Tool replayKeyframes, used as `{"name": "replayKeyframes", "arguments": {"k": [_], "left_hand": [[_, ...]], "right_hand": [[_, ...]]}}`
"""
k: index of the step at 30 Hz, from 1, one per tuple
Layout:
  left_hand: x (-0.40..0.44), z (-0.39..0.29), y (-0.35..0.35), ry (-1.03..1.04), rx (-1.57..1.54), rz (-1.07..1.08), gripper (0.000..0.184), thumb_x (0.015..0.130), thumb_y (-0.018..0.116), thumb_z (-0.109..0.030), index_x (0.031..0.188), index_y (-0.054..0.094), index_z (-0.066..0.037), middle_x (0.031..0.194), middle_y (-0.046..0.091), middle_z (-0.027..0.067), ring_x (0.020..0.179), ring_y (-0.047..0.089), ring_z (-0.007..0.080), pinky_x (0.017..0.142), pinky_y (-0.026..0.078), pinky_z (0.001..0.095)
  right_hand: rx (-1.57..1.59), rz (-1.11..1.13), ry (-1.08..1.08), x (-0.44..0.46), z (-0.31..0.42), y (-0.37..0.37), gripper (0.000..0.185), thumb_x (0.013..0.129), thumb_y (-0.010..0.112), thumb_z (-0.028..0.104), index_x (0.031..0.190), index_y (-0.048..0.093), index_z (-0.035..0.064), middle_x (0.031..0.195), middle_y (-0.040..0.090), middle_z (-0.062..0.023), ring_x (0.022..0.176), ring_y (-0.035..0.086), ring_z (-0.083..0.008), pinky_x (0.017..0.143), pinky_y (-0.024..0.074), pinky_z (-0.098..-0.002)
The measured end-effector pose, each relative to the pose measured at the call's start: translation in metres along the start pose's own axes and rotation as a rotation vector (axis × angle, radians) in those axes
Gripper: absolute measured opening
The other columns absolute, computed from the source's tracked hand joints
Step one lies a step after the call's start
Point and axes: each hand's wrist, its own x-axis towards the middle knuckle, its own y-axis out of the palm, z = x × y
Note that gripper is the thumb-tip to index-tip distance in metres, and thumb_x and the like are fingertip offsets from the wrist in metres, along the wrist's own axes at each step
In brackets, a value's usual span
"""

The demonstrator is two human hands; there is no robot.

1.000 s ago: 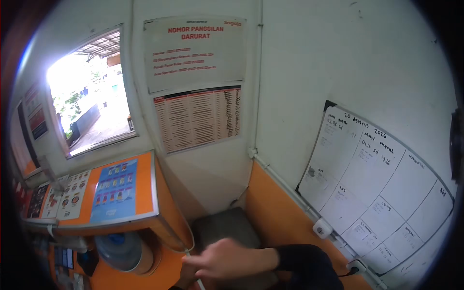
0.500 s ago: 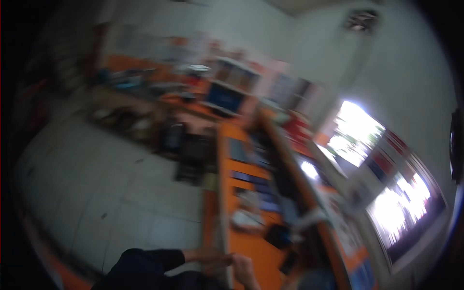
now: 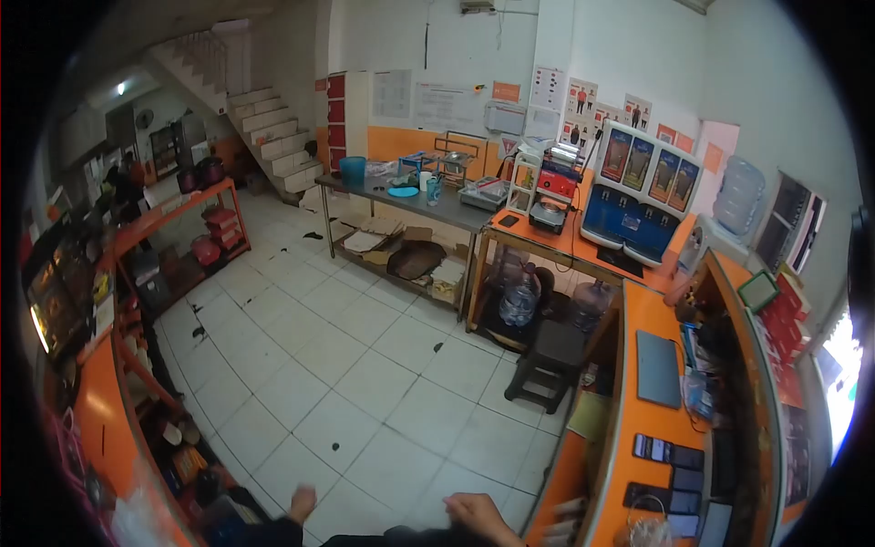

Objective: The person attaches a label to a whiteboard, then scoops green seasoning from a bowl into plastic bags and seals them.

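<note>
Low in the view, my left hand (image 3: 303, 502) is loosely curled in front of the tiled floor, with no object showing in it. My right hand (image 3: 478, 517) is further right, its fingers folded and nothing visible between them. The two hands are apart. Nearest to the right hand is the orange counter (image 3: 616, 451), which bears a closed grey laptop (image 3: 658, 369) and several phones (image 3: 670, 452). A clear plastic item (image 3: 649, 531) lies at the counter's near end.
A dark stool (image 3: 549, 357) stands beside the counter. Behind are a drink dispenser (image 3: 635, 214), a red machine (image 3: 554, 185) and a metal table (image 3: 406, 199) with boxes below. Another orange counter (image 3: 102, 401) runs along the left. Stairs (image 3: 273, 128) rise at the back.
The view has swung from the wall corner and whiteboard to the wide room and is sharp now. My hands, close together before, are now apart.
</note>
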Motion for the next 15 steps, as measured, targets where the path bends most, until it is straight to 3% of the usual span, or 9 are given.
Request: {"name": "replayKeyframes", "arguments": {"k": [2,3,4,5,7,9,11,15], "left_hand": [[-0.016,-0.004,-0.006,-0.322,-0.321,0.304,0.037,0.087,0.053,-0.026,0.111,0.059,0.001,0.114,0.06,0.0188,0.113,0.053,0.0372,0.098,0.04,0.0484],[-0.014,-0.013,-0.019,-0.557,-0.61,0.333,0.038,0.087,0.053,-0.027,0.112,0.058,0.001,0.115,0.059,0.0184,0.113,0.052,0.0368,0.099,0.04,0.0485],[-0.001,-0.021,-0.031,-0.711,-0.828,0.31,0.039,0.088,0.052,-0.028,0.113,0.057,0.0,0.116,0.059,0.018,0.114,0.052,0.0365,0.099,0.039,0.0485],[0.02,-0.029,-0.045,-0.802,-0.998,0.273,0.039,0.088,0.052,-0.029,0.114,0.056,0.0,0.117,0.058,0.0175,0.115,0.051,0.0361,0.099,0.039,0.0486],[0.072,-0.043,-0.072,-0.866,-1.211,0.2,0.041,0.088,0.051,-0.031,0.117,0.054,-0.001,0.12,0.057,0.0167,0.116,0.05,0.0354,0.099,0.039,0.0487],[0.134,-0.05,-0.102,-0.872,-1.356,0.128,0.043,0.089,0.05,-0.033,0.119,0.052,-0.003,0.122,0.055,0.0158,0.118,0.049,0.0347,0.1,0.039,0.0489],[0.197,-0.051,-0.13,-0.843,-1.442,0.066,0.045,0.09,0.049,-0.035,0.121,0.051,-0.004,0.124,0.054,0.0149,0.119,0.048,0.034,0.1,0.039,0.049],[0.318,-0.049,-0.183,-0.77,-1.589,0.006,0.049,0.091,0.047,-0.039,0.126,0.047,-0.006,0.128,0.051,0.0132,0.122,0.046,0.0326,0.101,0.039,0.0493]], "right_hand": [[-0.026,0.035,-0.053,0.054,0.001,-0.03,0.027,0.094,0.058,0.03,0.096,0.069,0.0054,0.067,0.065,-0.0083,0.063,0.063,-0.0158,0.064,0.0505,-0.0278],[-0.034,0.008,-0.081,0.08,0.007,-0.047,0.026,0.092,0.061,0.028,0.11,0.063,0.0088,0.07,0.065,-0.0088,0.066,0.064,-0.0178,0.066,0.0508,-0.0292],[-0.034,-0.023,-0.104,0.104,0.013,-0.057,0.037,0.09,0.064,0.025,0.124,0.057,0.0121,0.074,0.065,-0.0092,0.07,0.065,-0.0198,0.068,0.051,-0.0306],[-0.009,-0.047,-0.099,0.139,0.021,-0.068,0.037,0.09,0.064,0.025,0.124,0.057,0.0121,0.074,0.065,-0.0092,0.07,0.065,-0.0198,0.068,0.051,-0.0306],[-0.186,0.037,-0.254,0.208,0.03,-0.09,0.064,0.086,0.067,0.021,0.141,0.035,0.0169,0.083,0.063,-0.0089,0.076,0.064,-0.0243,0.07,0.0506,-0.0346],[-0.228,0.162,-0.348,0.29,0.044,-0.097,0.07,0.085,0.067,0.019,0.144,0.029,0.0182,0.088,0.06,-0.009,0.08,0.063,-0.0279,0.069,0.0499,-0.0381],[-0.194,0.26,-0.411,0.371,0.07,-0.094,0.069,0.084,0.066,0.018,0.143,0.029,0.0184,0.086,0.059,-0.0092,0.081,0.062,-0.0291,0.07,0.0492,-0.0392],[-0.423,0.36,-0.568,0.536,0.101,-0.081,0.063,0.085,0.064,0.021,0.138,0.033,0.0144,0.095,0.062,-0.0137,0.089,0.062,-0.0326,0.075,0.0493,-0.0437]]}}
